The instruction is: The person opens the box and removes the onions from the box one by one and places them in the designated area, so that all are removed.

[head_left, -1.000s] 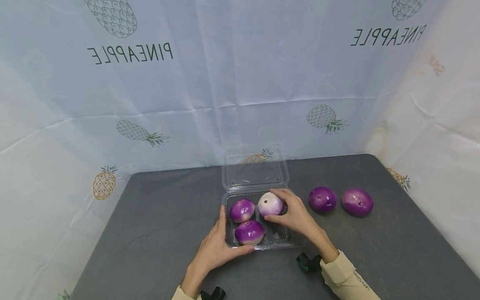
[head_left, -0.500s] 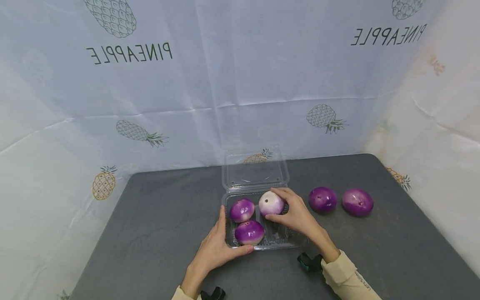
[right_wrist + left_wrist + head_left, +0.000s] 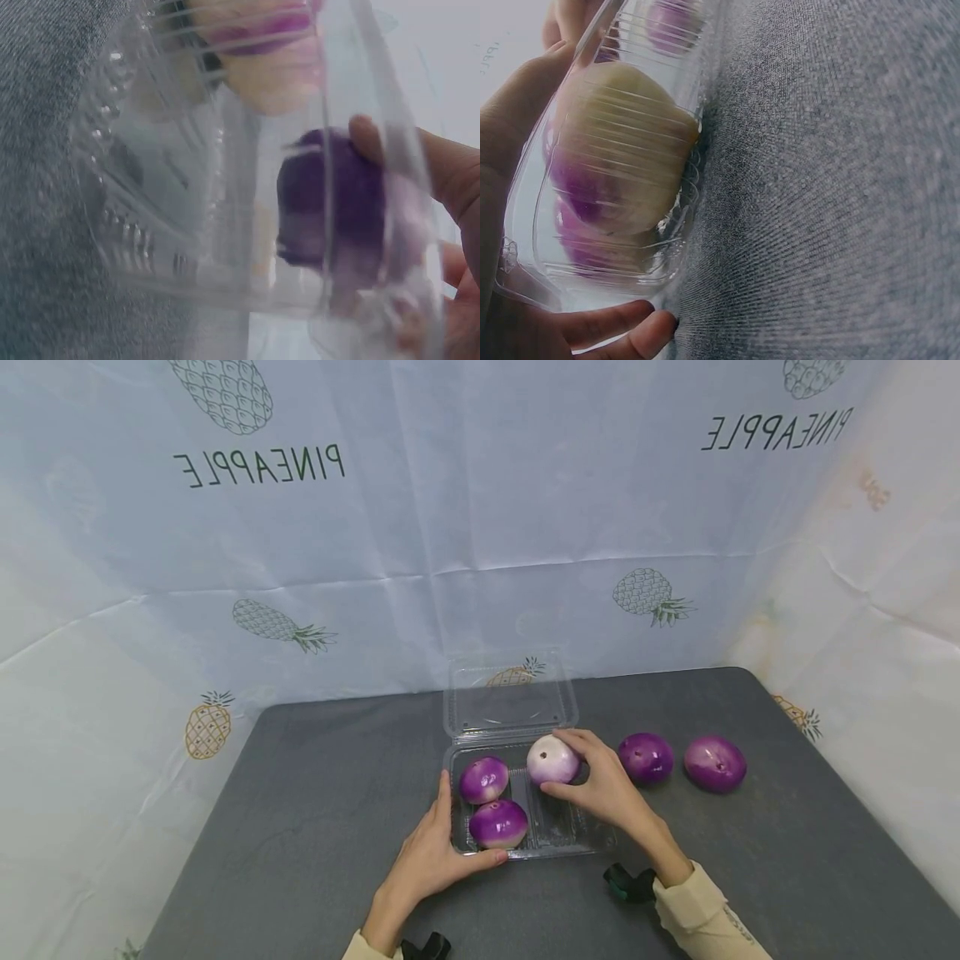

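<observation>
A clear plastic clamshell box (image 3: 555, 852) stands on the table with its lid raised at the back. In its left half lie two glossy purple vegetables (image 3: 483, 780), round and turnip-like, one behind the other. My left hand (image 3: 427, 852) holds the box at its front left corner, fingers along the left side and thumb across the front edge. My right hand (image 3: 603, 781) pinches a pale round turnip-like vegetable (image 3: 552, 761) between thumb and fingers over the box's back right part. Through the plastic, the right wrist view shows this vegetable's dark purple side (image 3: 330, 202).
Two more purple turnip-like vegetables (image 3: 715, 764) lie on the dark grey table (image 3: 330, 793) to the right of the box. Behind the table hangs a pineapple-print cloth (image 3: 480, 527), close to the raised lid (image 3: 510, 702).
My right hand has shifted slightly right and back, carrying the pale vegetable with it. The left hand and box have stayed put.
</observation>
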Action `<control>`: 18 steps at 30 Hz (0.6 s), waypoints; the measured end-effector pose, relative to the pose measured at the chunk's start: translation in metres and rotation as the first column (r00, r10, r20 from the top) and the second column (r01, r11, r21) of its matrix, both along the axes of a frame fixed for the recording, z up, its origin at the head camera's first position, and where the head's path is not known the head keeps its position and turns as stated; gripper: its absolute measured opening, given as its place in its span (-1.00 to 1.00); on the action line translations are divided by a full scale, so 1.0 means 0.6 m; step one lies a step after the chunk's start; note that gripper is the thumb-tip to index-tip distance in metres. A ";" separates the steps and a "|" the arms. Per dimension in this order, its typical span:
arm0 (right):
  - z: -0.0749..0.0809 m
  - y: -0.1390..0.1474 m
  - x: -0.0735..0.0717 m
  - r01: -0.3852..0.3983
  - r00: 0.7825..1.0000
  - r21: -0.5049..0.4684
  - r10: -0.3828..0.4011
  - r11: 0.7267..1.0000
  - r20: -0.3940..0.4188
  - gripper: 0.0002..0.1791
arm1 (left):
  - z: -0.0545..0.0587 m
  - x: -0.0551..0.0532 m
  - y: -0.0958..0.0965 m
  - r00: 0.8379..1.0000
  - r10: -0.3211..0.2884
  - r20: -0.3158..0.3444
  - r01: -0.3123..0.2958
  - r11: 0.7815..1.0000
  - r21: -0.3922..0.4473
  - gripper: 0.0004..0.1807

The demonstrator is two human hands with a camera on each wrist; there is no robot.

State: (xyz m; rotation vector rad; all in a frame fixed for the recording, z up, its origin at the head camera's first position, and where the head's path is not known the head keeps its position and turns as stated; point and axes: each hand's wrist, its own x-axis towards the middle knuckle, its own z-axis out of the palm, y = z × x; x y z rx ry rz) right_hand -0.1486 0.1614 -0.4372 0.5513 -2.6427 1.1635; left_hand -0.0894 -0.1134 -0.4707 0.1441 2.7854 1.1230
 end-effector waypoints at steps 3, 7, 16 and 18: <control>0.002 0.008 0.002 0.006 1.000 -0.002 -0.006 1.000 -0.007 -0.17 | 0.000 0.000 0.000 1.000 0.002 -0.003 -0.002 1.000 -0.004 0.59; 0.006 0.022 0.005 0.022 0.999 -0.002 -0.022 1.000 -0.023 -0.19 | 0.000 0.001 0.000 1.000 0.001 -0.005 -0.001 1.000 -0.005 0.59; 0.015 0.042 0.008 0.020 1.000 -0.054 -0.021 0.998 -0.022 -0.22 | 0.002 0.000 0.000 1.000 -0.005 -0.003 0.005 1.000 -0.002 0.60; 0.016 0.044 0.010 0.019 1.000 -0.047 -0.020 0.999 -0.013 -0.21 | 0.002 0.000 0.000 1.000 -0.006 -0.002 0.006 1.000 -0.001 0.60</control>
